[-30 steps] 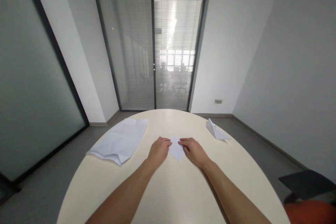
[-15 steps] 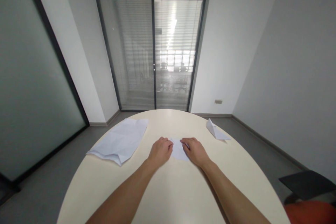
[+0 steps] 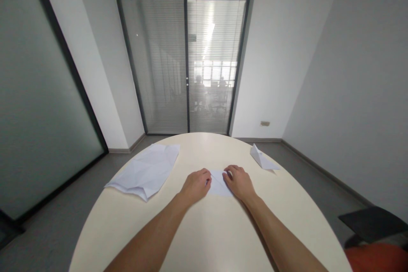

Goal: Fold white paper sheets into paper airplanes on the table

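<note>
On the round cream tabletop (image 3: 204, 238), the small folded paper (image 3: 219, 184) lies flat near the middle, between both hands. To crease it well, I think the pressure should be even and the edges kept aligned. The left hand (image 3: 195, 185) rests on its left edge, fingers curled and pressing. The right hand (image 3: 239, 182) presses the right side, fingers bent down onto it, not gripping. The paper is white, with a pointed shape.

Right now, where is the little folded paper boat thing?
In the head view the folded paper shape sits alone near the table's far right edge, beyond the right hand, apart from the small paper between both hands.
</note>
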Demonstrator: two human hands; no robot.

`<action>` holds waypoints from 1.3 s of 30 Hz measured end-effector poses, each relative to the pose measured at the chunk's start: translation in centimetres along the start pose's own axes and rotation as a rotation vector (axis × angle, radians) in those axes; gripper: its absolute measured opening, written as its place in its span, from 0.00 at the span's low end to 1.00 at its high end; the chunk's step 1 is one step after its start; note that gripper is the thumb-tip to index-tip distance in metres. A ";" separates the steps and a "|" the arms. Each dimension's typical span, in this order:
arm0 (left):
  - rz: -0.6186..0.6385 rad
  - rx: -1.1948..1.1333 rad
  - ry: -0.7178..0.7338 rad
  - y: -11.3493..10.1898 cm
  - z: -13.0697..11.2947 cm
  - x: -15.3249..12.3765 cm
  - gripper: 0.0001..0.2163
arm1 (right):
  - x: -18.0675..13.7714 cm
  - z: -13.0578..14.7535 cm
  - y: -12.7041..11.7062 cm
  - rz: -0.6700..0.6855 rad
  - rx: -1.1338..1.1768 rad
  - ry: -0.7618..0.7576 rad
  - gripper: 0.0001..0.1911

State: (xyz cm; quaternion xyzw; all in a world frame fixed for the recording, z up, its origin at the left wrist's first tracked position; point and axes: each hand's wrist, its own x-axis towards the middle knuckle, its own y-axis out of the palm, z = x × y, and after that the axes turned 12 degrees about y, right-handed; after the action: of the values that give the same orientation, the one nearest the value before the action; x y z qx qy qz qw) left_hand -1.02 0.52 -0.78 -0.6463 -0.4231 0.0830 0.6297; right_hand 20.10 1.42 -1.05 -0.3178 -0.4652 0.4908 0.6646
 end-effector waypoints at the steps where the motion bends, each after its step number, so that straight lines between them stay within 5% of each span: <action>1: 0.001 -0.003 -0.005 -0.1 0.0 0.0 0.09 | 0.0 0.0 0.0 -0.005 -0.003 0.014 0.11; 17: -0.013 -0.037 0.021 0.5 0.4 0.0 0.13 | 0.2 0.0 0.3 -0.017 0.010 0.047 0.11; 27: -0.019 -0.027 0.027 0.6 0.4 0.0 0.14 | 0.4 0.3 0.2 0.023 0.270 0.124 0.10; 34: -0.085 -0.048 -0.009 0.0 0.1 -0.1 0.24 | 0.4 0.6 -0.3 -0.045 0.459 -0.020 0.13; 39: -0.147 -0.047 -0.075 -0.2 0.0 0.1 0.22 | 0.0 1.2 -0.7 -0.082 0.431 -0.202 0.12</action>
State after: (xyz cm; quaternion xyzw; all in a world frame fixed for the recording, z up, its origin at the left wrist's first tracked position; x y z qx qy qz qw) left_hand -1.09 0.53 -0.54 -0.6244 -0.4944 0.0506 0.6026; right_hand 19.23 1.15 -0.04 -0.0987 -0.4264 0.5807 0.6865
